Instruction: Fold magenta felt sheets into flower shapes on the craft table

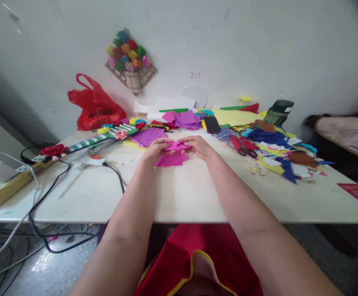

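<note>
Between my two hands, just above the table, is a small piece of pink crepe paper [179,145]. My left hand [158,150] pinches its left end and my right hand [199,147] pinches its right end, both with fingers closed. Right below lies a magenta paper piece [172,159], flat on the white table [191,193]. Beyond my left hand rests a stack of purple paper [148,135]. The fingertips partly hide the pink piece, so its exact folds are hard to make out.
Left on the table lie a hot glue gun [92,161] with its cord, a power strip [12,181] and a red plastic bag [94,107]. Scissors [243,149], a phone [211,124], coloured scraps [277,139] and a dark green bottle [279,112] are on the right.
</note>
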The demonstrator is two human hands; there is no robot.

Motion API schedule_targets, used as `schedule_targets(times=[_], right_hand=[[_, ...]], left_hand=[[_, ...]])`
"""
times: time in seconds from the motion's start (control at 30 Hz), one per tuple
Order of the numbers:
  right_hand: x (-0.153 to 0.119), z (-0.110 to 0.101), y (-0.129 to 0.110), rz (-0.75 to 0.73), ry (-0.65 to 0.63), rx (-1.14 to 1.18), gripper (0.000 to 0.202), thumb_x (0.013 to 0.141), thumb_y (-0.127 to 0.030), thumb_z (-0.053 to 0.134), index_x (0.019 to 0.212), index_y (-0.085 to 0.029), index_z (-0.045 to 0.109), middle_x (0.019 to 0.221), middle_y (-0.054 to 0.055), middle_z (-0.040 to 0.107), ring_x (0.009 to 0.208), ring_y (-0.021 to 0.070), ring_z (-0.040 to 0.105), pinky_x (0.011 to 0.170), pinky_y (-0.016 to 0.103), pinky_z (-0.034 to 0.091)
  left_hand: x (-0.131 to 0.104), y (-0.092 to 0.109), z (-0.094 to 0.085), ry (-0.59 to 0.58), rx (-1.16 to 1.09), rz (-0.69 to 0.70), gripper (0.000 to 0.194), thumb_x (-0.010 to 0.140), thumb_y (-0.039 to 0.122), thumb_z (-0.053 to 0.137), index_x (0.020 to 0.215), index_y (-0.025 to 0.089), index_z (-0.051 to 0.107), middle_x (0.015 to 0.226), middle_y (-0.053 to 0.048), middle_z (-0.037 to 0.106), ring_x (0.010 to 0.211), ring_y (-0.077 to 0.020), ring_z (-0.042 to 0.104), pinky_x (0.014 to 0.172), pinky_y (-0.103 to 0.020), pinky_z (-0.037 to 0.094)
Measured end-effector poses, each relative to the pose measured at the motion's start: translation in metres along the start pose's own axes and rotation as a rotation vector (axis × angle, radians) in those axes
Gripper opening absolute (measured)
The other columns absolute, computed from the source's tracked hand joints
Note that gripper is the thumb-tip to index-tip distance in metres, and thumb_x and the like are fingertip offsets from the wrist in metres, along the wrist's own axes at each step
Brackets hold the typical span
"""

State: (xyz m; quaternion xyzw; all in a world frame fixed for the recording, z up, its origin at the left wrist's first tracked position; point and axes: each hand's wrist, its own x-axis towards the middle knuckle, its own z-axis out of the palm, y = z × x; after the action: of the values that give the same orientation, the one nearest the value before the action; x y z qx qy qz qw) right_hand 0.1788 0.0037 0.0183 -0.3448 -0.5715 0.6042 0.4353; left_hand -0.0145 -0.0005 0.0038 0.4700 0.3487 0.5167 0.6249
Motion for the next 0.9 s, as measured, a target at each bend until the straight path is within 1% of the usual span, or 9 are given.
schedule_targets(times=[0.17,0.27,0.37,0.43,0.53,0.63,0.73,0.83,0.9], right_hand=[[0.0011,-0.0018,0.0024,-0.049,-0.045,-0.004,0.023,0.063,-0.013,0.057,0.081,-0.010,0.071,0.062,0.006,0.069,0.050,0.0140,0.062,0.052,0.025,0.051],[0.0020,-0.0034,0.0041,-0.097,-0.072,-0.006,0.024,0.067,-0.022,0.056,0.081,-0.010,0.071,0.059,0.007,0.067,0.051,0.0164,0.063,0.052,0.027,0.051],[0.0028,-0.0035,0.0050,-0.119,-0.057,-0.028,0.027,0.070,-0.031,0.059,0.080,-0.010,0.071,0.059,0.007,0.067,0.051,0.0166,0.063,0.050,0.026,0.049],[0.0032,-0.0024,0.0053,-0.111,-0.030,-0.053,0.028,0.069,-0.035,0.064,0.078,-0.009,0.071,0.057,0.007,0.067,0.048,0.0158,0.061,0.048,0.026,0.049],[0.0037,-0.0002,0.0054,-0.098,0.002,-0.078,0.031,0.067,-0.040,0.070,0.074,-0.010,0.070,0.055,0.007,0.066,0.045,0.0152,0.060,0.047,0.025,0.049],[0.0039,0.0017,0.0054,-0.115,0.004,-0.116,0.029,0.062,-0.038,0.076,0.069,-0.011,0.068,0.055,0.005,0.065,0.045,0.0148,0.061,0.046,0.024,0.049],[0.0033,0.0030,0.0054,-0.120,-0.001,-0.154,0.023,0.059,-0.029,0.078,0.069,-0.011,0.068,0.054,0.003,0.065,0.045,0.0142,0.061,0.045,0.023,0.048],[0.0021,0.0030,0.0048,-0.086,-0.013,-0.197,0.018,0.061,-0.021,0.077,0.073,-0.010,0.069,0.051,0.003,0.063,0.045,0.0140,0.061,0.046,0.023,0.049],[0.0017,0.0020,0.0042,-0.065,-0.029,-0.192,0.017,0.065,-0.019,0.072,0.079,-0.009,0.070,0.053,0.004,0.065,0.047,0.0150,0.062,0.048,0.024,0.050]], left_hand=[[-0.0017,0.0034,0.0027,0.009,0.021,-0.003,0.013,0.062,0.007,0.062,0.074,0.010,0.065,0.063,-0.002,0.064,0.054,-0.0126,0.063,0.059,-0.027,0.056],[-0.0016,0.0035,0.0036,0.013,-0.009,0.036,0.012,0.063,0.015,0.059,0.071,0.011,0.066,0.068,-0.004,0.065,0.062,-0.0155,0.064,0.063,-0.032,0.057],[-0.0005,0.0021,0.0039,0.030,-0.012,0.078,0.014,0.065,0.021,0.058,0.070,0.011,0.066,0.071,-0.004,0.065,0.067,-0.0160,0.063,0.064,-0.034,0.057],[0.0009,0.0008,0.0032,0.034,0.024,0.078,0.013,0.062,0.020,0.062,0.070,0.010,0.065,0.068,-0.003,0.063,0.065,-0.0148,0.061,0.064,-0.033,0.057],[0.0030,-0.0008,0.0019,0.028,0.063,0.065,0.018,0.057,0.013,0.065,0.074,0.010,0.065,0.062,0.000,0.060,0.059,-0.0125,0.059,0.062,-0.031,0.057],[0.0033,-0.0008,0.0022,0.029,0.067,0.059,0.020,0.056,0.011,0.063,0.076,0.010,0.065,0.058,0.002,0.057,0.053,-0.0117,0.058,0.059,-0.031,0.057],[0.0019,0.0000,0.0035,0.030,0.077,0.051,0.021,0.057,0.013,0.066,0.078,0.010,0.064,0.061,0.001,0.060,0.054,-0.0127,0.060,0.058,-0.030,0.056],[0.0012,-0.0007,0.0031,0.013,0.101,0.041,0.028,0.056,0.015,0.072,0.083,0.010,0.063,0.064,0.000,0.064,0.056,-0.0132,0.063,0.059,-0.028,0.056],[0.0020,-0.0024,0.0013,-0.004,0.109,0.049,0.032,0.055,0.015,0.074,0.085,0.010,0.062,0.062,0.000,0.064,0.054,-0.0124,0.063,0.059,-0.026,0.055]])
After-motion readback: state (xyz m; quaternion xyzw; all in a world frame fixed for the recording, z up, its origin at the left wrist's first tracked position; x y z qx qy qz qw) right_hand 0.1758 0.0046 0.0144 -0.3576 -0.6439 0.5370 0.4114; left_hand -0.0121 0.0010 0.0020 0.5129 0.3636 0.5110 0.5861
